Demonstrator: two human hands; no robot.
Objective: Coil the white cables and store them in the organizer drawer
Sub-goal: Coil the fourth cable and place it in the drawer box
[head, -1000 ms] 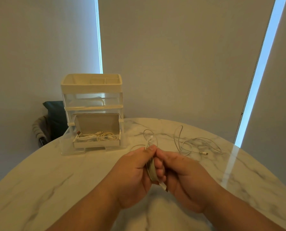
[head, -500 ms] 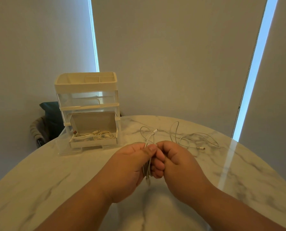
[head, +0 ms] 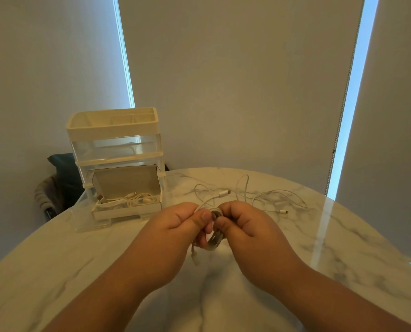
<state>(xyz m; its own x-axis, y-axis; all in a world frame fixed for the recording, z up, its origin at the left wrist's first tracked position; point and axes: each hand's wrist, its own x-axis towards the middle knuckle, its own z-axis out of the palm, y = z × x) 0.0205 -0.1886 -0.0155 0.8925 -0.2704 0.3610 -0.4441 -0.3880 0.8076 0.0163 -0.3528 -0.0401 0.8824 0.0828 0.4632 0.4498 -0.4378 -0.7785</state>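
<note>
holding a small coil of white cable [head: 213,238] above the marble table [head: 56,271], both hands pinch it: left hand [head: 175,226] and right hand [head: 245,224] with fingers curled round the loops. coil is thin, glossy, several turns; one plug end dangles below. loose cable [head: 278,195] trails behind. organizer [head: 114,149] drawer [head: 127,209] open, cables inside.

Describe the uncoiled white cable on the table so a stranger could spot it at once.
On the round marble table, look beyond the right hand, opposite the drawer organizer. A white cable sprawls there in loose loops, ending in a small plug. Unlike the coil gripped between left hand and right, or the cables in the open drawer, it lies untouched.
</note>
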